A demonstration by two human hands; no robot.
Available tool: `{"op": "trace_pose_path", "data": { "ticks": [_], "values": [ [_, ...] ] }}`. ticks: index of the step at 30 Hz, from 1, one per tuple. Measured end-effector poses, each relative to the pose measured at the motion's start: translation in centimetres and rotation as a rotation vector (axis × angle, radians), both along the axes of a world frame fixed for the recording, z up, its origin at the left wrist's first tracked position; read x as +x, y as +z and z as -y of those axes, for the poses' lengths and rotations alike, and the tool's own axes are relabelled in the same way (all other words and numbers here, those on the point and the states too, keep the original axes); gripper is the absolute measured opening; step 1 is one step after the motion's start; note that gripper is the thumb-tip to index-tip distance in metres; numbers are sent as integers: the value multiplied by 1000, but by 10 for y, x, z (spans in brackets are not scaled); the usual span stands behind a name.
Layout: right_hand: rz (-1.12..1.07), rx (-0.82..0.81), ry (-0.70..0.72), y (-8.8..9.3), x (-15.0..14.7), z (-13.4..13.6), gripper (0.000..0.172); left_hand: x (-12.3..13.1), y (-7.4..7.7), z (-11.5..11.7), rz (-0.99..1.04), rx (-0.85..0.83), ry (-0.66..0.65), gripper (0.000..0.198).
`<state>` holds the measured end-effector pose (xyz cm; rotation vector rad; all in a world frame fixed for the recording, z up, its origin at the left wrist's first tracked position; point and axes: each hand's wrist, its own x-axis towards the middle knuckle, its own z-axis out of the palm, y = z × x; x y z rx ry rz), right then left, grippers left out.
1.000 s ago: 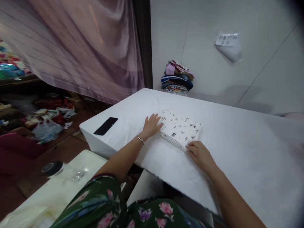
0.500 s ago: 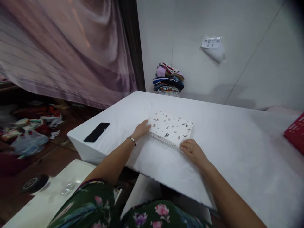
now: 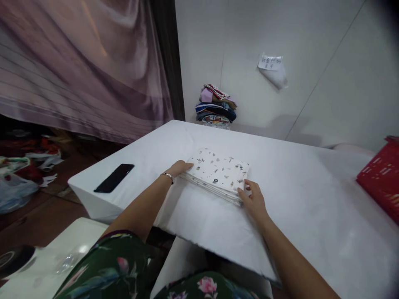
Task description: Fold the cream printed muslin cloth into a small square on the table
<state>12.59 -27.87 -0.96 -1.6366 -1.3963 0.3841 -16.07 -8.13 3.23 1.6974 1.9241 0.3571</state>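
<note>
A folded white cloth (image 3: pixel 218 170) with a small dark print lies flat on the white table, its several layers showing along the near edge. My left hand (image 3: pixel 179 167) holds its left edge, thumb on top and the other fingers mostly hidden. At the near right corner, my right hand (image 3: pixel 254 199) grips the cloth with thumb and forefinger, the remaining fingers loosely bent.
A black phone (image 3: pixel 114 178) lies on the table (image 3: pixel 299 199) to the left. Folded clothes (image 3: pixel 215 107) are stacked against the wall. A red plastic basket (image 3: pixel 382 176) stands at right, and a pink curtain (image 3: pixel 102 62) hangs at left.
The view has shifted slightly to the right. At the near right corner the cloth's layers look more spread apart, and my right hand's fingers have opened a little along the edge.
</note>
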Motion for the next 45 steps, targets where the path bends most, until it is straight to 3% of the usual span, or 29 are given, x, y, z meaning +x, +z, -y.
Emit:
{"op": "trace_pose_path", "data": {
  "ticks": [7,11,15,20,24,26,28,30,33,36,40,42,45],
  "values": [
    [-378,-235,-15,-15,15,-15,79,-4,5,5,173,-35,60,36],
    [-374,-344,19,-3,18,-23,91,-4,5,7,245,-62,80,35],
    [-330,-416,64,13,10,-29,93,-7,3,10,281,-74,79,33],
    [-354,-437,152,19,2,-36,86,-14,5,17,294,-87,60,34],
    [-392,-408,101,27,27,-45,92,-7,8,41,303,-93,35,35],
    [-329,-347,45,31,52,-48,93,1,7,64,345,-136,-21,38],
    [-198,-344,8,32,80,-49,88,8,5,89,445,-292,-183,40],
    [-19,-446,9,29,102,-46,84,11,4,109,477,-438,-293,39],
    [264,-534,-6,28,115,-42,79,9,5,121,497,-450,-326,34],
    [517,-404,-20,37,100,-39,67,5,7,114,535,-383,-287,32],
    [615,-132,183,52,53,-42,51,9,8,96,505,-235,-208,28],
    [653,-63,241,48,31,-45,51,14,4,87,451,-149,-173,24],
    [766,-161,257,26,14,-49,52,20,-6,73,399,-73,-150,21]
  ]
}}
